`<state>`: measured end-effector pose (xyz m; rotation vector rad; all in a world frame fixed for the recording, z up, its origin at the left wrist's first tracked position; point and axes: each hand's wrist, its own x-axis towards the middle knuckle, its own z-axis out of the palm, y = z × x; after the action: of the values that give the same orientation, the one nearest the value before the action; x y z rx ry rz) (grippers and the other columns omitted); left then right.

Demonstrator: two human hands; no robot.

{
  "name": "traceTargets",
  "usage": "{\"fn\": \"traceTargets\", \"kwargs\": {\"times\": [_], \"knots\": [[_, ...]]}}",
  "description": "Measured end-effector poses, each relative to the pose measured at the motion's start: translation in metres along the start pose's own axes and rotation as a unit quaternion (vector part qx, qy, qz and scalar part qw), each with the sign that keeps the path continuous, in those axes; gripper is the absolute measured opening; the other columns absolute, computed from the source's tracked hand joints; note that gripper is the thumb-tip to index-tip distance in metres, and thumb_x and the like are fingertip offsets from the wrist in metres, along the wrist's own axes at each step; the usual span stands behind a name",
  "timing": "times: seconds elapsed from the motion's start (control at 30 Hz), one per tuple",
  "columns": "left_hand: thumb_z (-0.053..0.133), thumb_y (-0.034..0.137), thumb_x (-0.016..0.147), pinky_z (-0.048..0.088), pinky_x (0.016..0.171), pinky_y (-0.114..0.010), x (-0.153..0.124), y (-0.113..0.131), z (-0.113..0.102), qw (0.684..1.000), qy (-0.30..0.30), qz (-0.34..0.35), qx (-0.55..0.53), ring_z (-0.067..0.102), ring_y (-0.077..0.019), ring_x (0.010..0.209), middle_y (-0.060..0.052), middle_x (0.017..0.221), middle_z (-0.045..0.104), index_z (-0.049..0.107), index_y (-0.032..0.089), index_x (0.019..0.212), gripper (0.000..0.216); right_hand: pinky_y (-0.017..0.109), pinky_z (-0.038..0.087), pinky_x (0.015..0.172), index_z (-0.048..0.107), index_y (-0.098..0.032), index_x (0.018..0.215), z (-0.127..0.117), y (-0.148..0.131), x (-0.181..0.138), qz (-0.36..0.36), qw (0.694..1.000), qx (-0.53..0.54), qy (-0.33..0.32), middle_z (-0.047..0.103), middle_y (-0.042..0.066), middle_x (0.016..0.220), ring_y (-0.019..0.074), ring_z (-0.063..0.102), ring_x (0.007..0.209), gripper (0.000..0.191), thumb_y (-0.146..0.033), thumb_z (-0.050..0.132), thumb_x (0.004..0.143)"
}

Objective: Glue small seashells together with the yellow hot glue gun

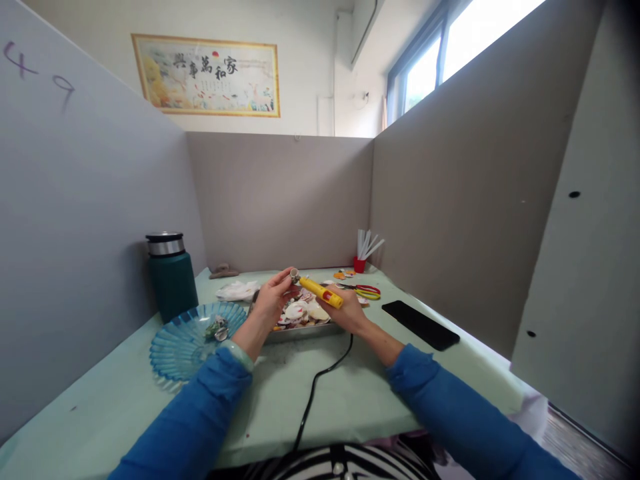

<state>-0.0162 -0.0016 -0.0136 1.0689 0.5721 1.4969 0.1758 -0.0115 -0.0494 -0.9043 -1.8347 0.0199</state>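
Note:
My right hand (345, 310) grips a yellow hot glue gun (320, 292), with its nozzle end angled up and to the left. A black cord (314, 387) runs down from under that hand to the table's front edge. The fingers of my left hand (273, 297) pinch a small, round, pale piece (295, 274) right at the nozzle; its exact kind is too small to make out. Below both hands sits a shallow metal tray (305, 333), filled with many cut-out paper-like pieces (297, 311) in white, cream and red.
On the left stand a blue fluted glass plate (173, 350) holding small green-and-white items (217, 329) and a teal bottle (173, 283). To the right lie scissors (367, 291) and a black phone (420, 325). A red cup (359, 265) holds white sticks (367, 245). Partitions enclose the table.

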Motion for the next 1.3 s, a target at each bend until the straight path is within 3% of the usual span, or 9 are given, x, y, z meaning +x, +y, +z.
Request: {"fn": "traceTargets", "kwargs": {"times": [0.13,0.43,0.77,1.03,1.3], "knots": [[0.074,0.017,0.066,0.052,0.066,-0.027,-0.0009,0.0012,0.0010,1.000,0.004,0.000,0.003,0.062,-0.0122,0.070,-0.007,0.096,0.068,0.070,0.014,0.099,0.033,0.021,0.037,0.053,0.060,-0.017,0.069,0.0007,-0.0007,0.0027,0.039,0.998,0.057,0.003,0.053,-0.002,0.059,0.0101,0.046,0.054,0.024,-0.038,0.058,0.078],[0.075,0.019,0.065,0.052,0.063,-0.026,-0.0008,0.0021,0.0016,1.000,0.012,-0.007,0.015,0.058,-0.0092,0.061,-0.006,0.090,0.067,0.070,0.015,0.097,0.033,0.023,0.040,0.049,0.067,-0.013,0.076,0.0004,0.0010,0.0087,0.159,0.974,0.155,-0.040,0.058,0.001,0.061,0.0123,0.050,0.054,0.029,-0.041,0.065,0.069],[0.071,0.018,0.071,0.052,0.058,-0.024,-0.0030,0.0021,0.0056,1.000,0.012,-0.028,0.000,0.058,-0.0090,0.058,-0.006,0.085,0.066,0.069,0.011,0.092,0.023,0.022,0.040,0.048,0.067,-0.012,0.075,0.0002,0.0021,0.0095,0.155,0.975,0.151,-0.041,0.058,0.001,0.061,0.0118,0.050,0.054,0.030,-0.041,0.065,0.069],[0.065,0.012,0.075,0.055,0.070,-0.029,-0.0032,0.0016,0.0055,0.999,-0.008,-0.033,-0.031,0.062,-0.0119,0.062,-0.007,0.078,0.066,0.065,0.010,0.091,0.016,0.022,0.038,0.046,0.065,-0.014,0.068,0.0023,0.0014,0.0079,0.136,0.983,0.123,-0.022,0.055,0.000,0.055,0.0109,0.047,0.051,0.027,-0.040,0.064,0.070],[0.063,0.008,0.075,0.055,0.071,-0.029,-0.0039,0.0031,0.0067,0.998,0.008,-0.043,-0.036,0.064,-0.0127,0.062,-0.007,0.082,0.067,0.061,0.010,0.093,0.018,0.022,0.038,0.049,0.063,-0.014,0.068,0.0005,-0.0035,0.0070,0.113,0.989,0.099,-0.010,0.053,-0.001,0.057,0.0106,0.046,0.052,0.025,-0.039,0.061,0.072]]}}
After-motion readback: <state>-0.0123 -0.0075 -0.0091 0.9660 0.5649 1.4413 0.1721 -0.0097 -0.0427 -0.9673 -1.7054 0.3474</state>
